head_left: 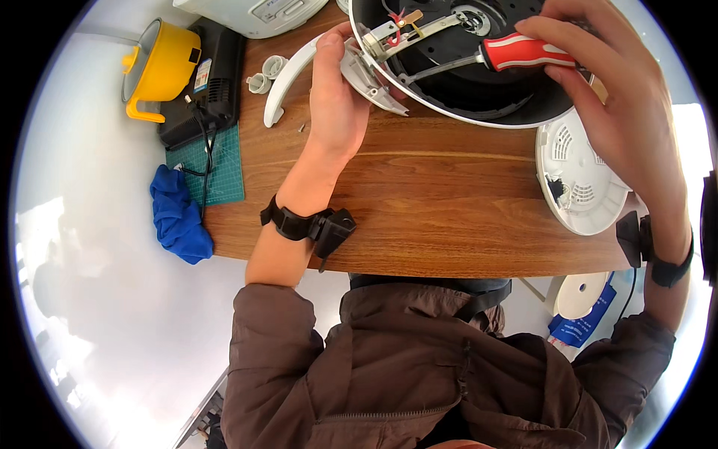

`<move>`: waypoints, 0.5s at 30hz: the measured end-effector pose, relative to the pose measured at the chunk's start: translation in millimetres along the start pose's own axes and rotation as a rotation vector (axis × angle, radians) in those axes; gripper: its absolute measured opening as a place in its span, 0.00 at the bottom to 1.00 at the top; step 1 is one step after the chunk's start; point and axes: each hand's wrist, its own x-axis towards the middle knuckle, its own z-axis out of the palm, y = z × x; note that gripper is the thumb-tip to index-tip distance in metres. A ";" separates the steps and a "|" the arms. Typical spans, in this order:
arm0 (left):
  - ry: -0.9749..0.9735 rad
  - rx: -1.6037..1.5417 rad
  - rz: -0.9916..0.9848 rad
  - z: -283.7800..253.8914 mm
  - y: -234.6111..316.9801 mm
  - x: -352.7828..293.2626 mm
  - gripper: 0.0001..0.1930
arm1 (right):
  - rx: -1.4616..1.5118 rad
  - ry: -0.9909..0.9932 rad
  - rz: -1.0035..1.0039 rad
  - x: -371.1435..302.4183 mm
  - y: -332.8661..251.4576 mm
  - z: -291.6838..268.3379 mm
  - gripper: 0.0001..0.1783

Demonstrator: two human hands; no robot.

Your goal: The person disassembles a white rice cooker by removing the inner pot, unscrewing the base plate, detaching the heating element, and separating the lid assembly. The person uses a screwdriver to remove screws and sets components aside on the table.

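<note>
At my far left a yellow pot [170, 63] overlaps a black box [196, 112], with a blue cloth [178, 217] near the green mat [226, 168]. Next on the wooden table [441, 202] sit small white caps [274, 67]. To the right, a round, vented white cover [589, 176] lies partly hidden by the shell and my hand. My left hand [336, 101] is closed around the curved white handle [288, 84] beside the shell [456, 93]; I can't tell whether they're joined. The shell is tilted above the table, white-rimmed and black inside, with a metal strip [430, 28] and red wires. Across its opening runs the red-handled screwdriver [523, 52], pinched in my right hand [624, 75], its tip near the lower rim.
</note>
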 end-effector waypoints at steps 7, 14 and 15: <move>0.024 0.169 -0.025 9.2 7.3 -4.6 0.25 | 0.024 -0.013 0.035 11.3 0.2 13.7 0.17; -0.047 0.186 -0.170 16.1 11.3 -5.5 0.31 | 0.089 -0.062 0.102 14.3 1.3 11.8 0.18; -0.042 0.183 -0.182 16.6 11.4 -6.0 0.31 | 0.091 -0.069 0.103 13.2 2.6 12.3 0.18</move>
